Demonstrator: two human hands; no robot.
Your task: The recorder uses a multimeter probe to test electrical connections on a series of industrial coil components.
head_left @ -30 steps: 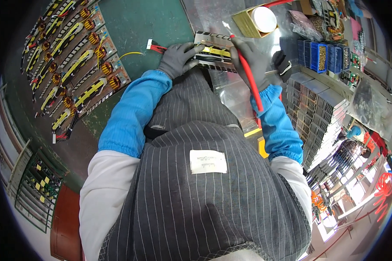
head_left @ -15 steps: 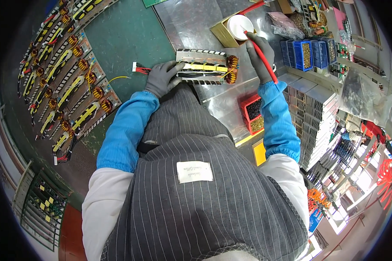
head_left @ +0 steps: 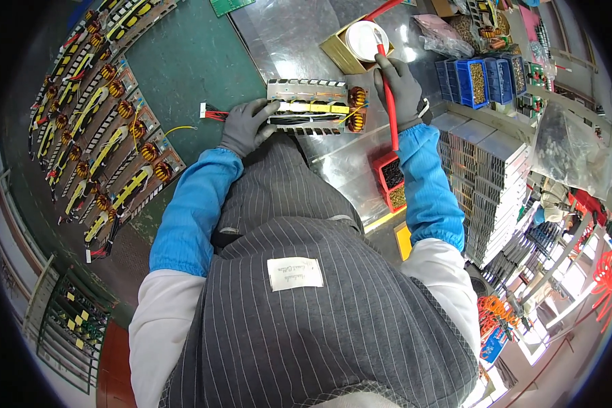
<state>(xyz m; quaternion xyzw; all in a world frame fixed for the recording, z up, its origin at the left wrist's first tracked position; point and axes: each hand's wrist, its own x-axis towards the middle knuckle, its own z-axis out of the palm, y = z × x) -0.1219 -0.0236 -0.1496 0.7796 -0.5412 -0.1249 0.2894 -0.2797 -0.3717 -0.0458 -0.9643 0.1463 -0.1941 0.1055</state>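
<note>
My gloved left hand (head_left: 250,122) grips the left end of a metal heatsink assembly (head_left: 309,92) with yellow and black bundles, copper coils at its right and red wires trailing left. My gloved right hand (head_left: 402,88) is closed on a long red-handled brush (head_left: 392,115), held upright above the bench with its tip at a white round tub (head_left: 358,34). The tub sits inside an open yellowish box (head_left: 340,56). Below the brush is a red bin (head_left: 379,160) of small dark and brass-coloured parts.
Rows of similar assemblies (head_left: 98,149) cover the bench at left. Blue bins (head_left: 469,85) of small parts and plastic bags (head_left: 442,34) stand at back right. Stacked metal plates (head_left: 486,190) rise beside my right arm. A green board (head_left: 228,5) lies at the back.
My right hand and brush have moved from over the assembly up and right to the tub. The red bin has come into sight. My left hand stays at the assembly's left end.
</note>
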